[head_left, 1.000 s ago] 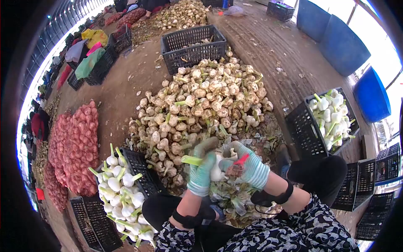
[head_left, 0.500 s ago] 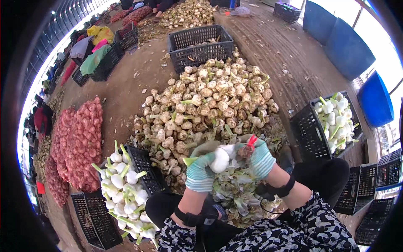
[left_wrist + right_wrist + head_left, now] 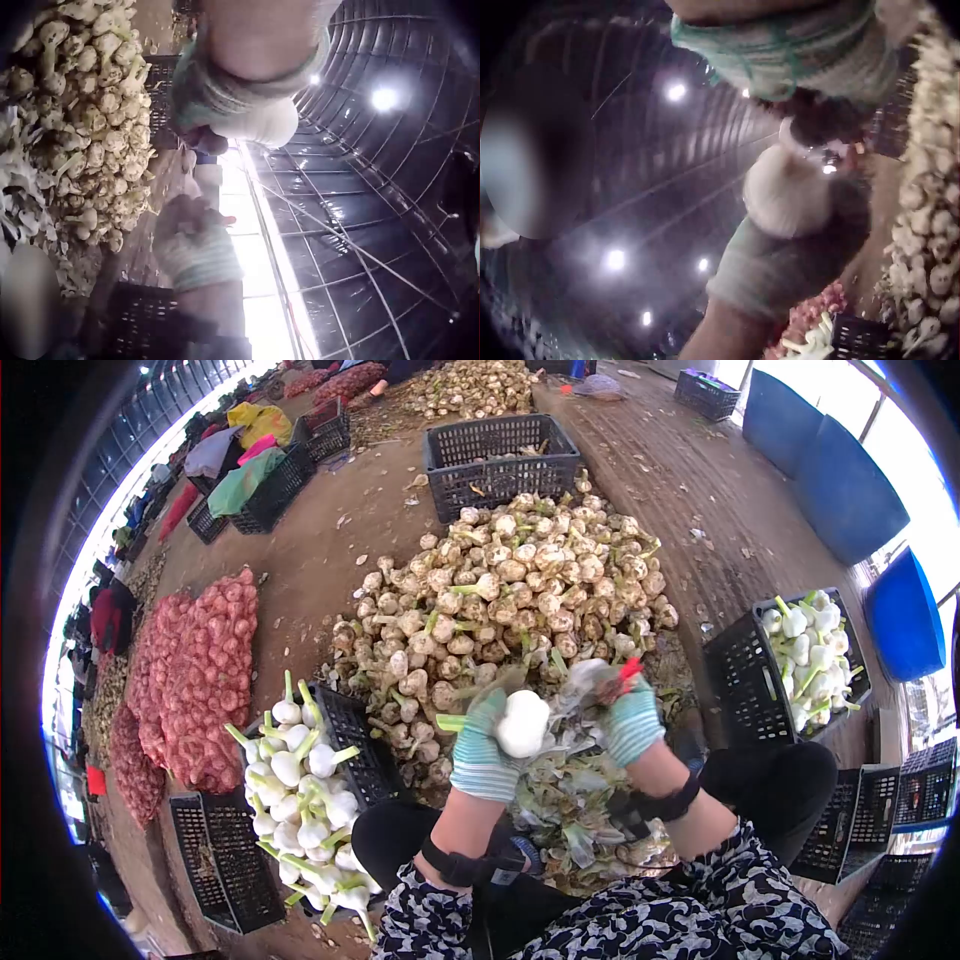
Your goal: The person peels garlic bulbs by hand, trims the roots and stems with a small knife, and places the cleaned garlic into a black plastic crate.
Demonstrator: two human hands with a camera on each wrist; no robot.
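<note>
In the head view my gloved left hand (image 3: 483, 750) grips a clean white garlic bulb (image 3: 523, 724), its green stem (image 3: 451, 722) poking out to the left. The right hand (image 3: 632, 722), also gloved, is apart from the bulb on its right, with curled fingers around loose papery skin (image 3: 582, 685); something red (image 3: 630, 669) shows at its fingers. In the right wrist view the bulb (image 3: 787, 192) sits against the left hand (image 3: 754, 262). Peeled skins (image 3: 575, 800) lie beneath both hands.
Uncleaned garlic (image 3: 520, 580) is heaped ahead, with a black crate (image 3: 502, 482) behind it. White bulbs fill crates at left (image 3: 300, 800) and right (image 3: 815, 650). Red net sacks (image 3: 205, 680) lie far left; blue tubs (image 3: 905, 615) stand far right.
The right hand has moved away from the bulb to the right, with skin trailing from it. The bulb, partly hidden earlier, now shows whole in the left hand. The head view has shifted slightly.
</note>
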